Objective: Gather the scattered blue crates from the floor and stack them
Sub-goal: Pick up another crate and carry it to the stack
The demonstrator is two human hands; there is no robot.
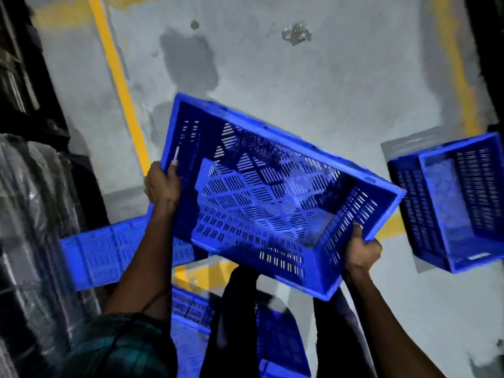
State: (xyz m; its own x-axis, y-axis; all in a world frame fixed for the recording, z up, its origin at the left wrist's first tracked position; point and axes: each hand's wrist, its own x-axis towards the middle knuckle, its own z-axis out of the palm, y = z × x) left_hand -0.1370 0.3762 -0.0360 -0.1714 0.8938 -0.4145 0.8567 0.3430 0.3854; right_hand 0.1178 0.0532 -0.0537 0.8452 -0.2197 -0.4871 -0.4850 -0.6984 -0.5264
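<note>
A large blue slotted crate [261,192] is held in the air, tilted, its open top facing me. My left hand [163,184] grips its left rim. My right hand [362,251] grips its lower right corner rim. Another blue crate [458,203] sits on the floor at the right, tipped on its side. A third blue crate [109,252] lies below my left arm at the left. More blue crate [275,345] shows at the bottom behind my dark trouser legs, mostly hidden.
The floor is grey concrete [313,85] with yellow painted lines [117,75] on the left and right. Plastic-wrapped dark goods [30,214] stand along the left edge. A small piece of debris [296,33] lies on the far floor.
</note>
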